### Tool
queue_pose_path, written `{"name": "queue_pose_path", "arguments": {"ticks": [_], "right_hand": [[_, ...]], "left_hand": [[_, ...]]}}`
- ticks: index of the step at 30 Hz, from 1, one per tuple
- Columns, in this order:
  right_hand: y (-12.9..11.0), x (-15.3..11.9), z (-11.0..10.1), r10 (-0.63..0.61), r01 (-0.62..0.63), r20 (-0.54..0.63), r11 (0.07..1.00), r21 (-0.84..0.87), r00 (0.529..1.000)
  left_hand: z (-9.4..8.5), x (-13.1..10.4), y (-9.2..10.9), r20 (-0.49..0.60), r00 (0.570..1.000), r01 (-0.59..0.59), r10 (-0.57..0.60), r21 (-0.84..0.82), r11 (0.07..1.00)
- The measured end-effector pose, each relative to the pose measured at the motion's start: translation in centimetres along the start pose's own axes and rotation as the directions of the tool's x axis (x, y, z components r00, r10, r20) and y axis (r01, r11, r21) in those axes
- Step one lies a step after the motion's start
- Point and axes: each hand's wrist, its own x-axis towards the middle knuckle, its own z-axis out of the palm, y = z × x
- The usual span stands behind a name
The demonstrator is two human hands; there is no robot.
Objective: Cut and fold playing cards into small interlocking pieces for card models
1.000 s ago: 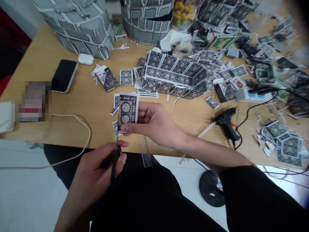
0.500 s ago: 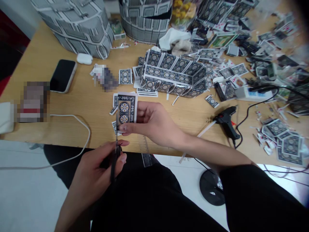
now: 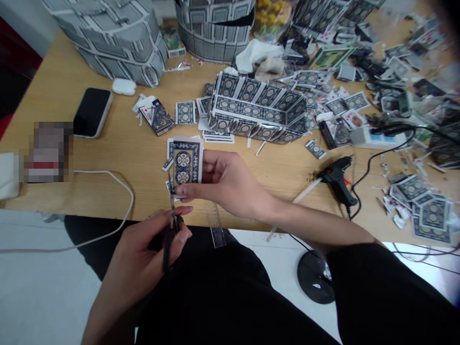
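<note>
My right hand pinches a playing card between thumb and fingers, its patterned blue-and-white back facing me. My left hand is closed round black-handled scissors, whose blades point away from me and lie along the card's left edge. Whether the blades have bitten into the card I cannot tell. Under and beside the held card lie small cut card pieces, partly hidden. Beyond my hands stands an open box made of playing cards, with several loose cards by its near side.
A glue gun with a glue stick lies at right, its cord running off the edge. A clear ruler overhangs the table edge. A phone and white cable are at left. Card baskets stand behind; card scraps cover the right.
The scissor blades and the card have shifted very slightly left in view, along with most of the scene. Both hands keep the same grip.
</note>
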Motion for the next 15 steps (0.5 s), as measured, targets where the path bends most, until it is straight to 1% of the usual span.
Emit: {"name": "queue_pose_path", "arguments": {"ticks": [5,10,15], "right_hand": [[0.15,0.06,-0.05,-0.019,0.019,-0.013,1.000,-0.010,1.000],[0.40,0.09,-0.17,-0.034,0.033,-0.011,0.999,-0.013,0.999],[0.23,0.02,0.01,-0.019,0.019,-0.018,1.000,-0.012,1.000]], "left_hand": [[-0.12,-0.02,0.02,0.021,0.999,-0.043,0.043,0.001,0.999],[-0.14,-0.08,0.01,0.013,0.999,-0.043,0.042,0.015,0.999],[-0.04,0.07,-0.06,0.014,0.998,-0.059,0.059,0.021,0.998]]}}
